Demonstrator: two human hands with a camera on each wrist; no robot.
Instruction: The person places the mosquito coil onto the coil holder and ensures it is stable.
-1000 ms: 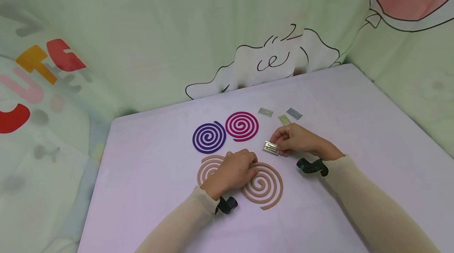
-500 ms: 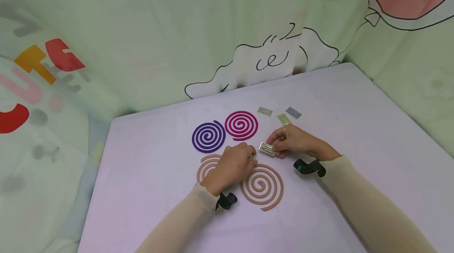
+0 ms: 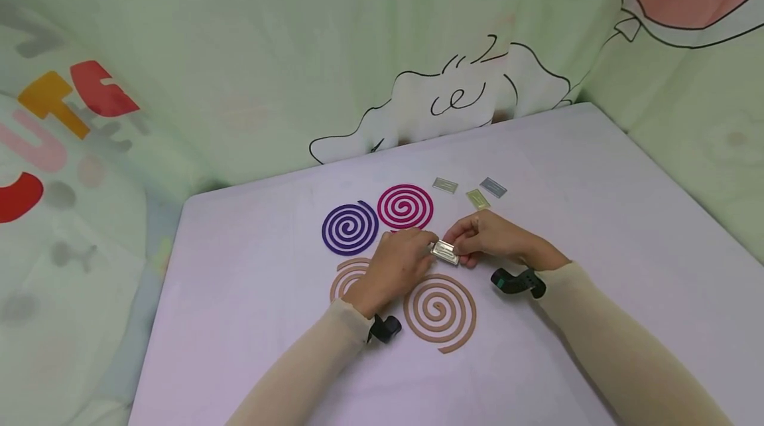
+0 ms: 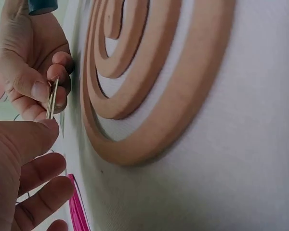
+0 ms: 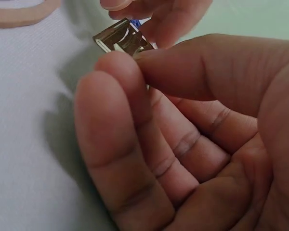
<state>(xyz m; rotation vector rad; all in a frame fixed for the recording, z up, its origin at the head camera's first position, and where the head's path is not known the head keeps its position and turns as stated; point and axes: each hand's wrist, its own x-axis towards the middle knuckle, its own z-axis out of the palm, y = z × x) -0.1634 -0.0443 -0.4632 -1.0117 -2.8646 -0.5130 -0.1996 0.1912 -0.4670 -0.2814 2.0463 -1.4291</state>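
The right hand [image 3: 492,239] pinches a small shiny plate [image 3: 445,251] up between both hands. The left hand [image 3: 396,267] is at the other end, but one cannot tell if it grips. It looks like a two-hand step, so the next move likely calls for a soft, steady pinch. A tan spiral [image 3: 438,310] and the pink spiral [image 3: 404,207] lie near. Three flat plates [image 3: 477,198] lie farther back. The table [image 3: 561,187] has room on the right, its back edge well away.

2 plain, long cream sleeves [image 3: 623,340] and 2 compact black wrist cameras [image 3: 518,281] with rounded ends
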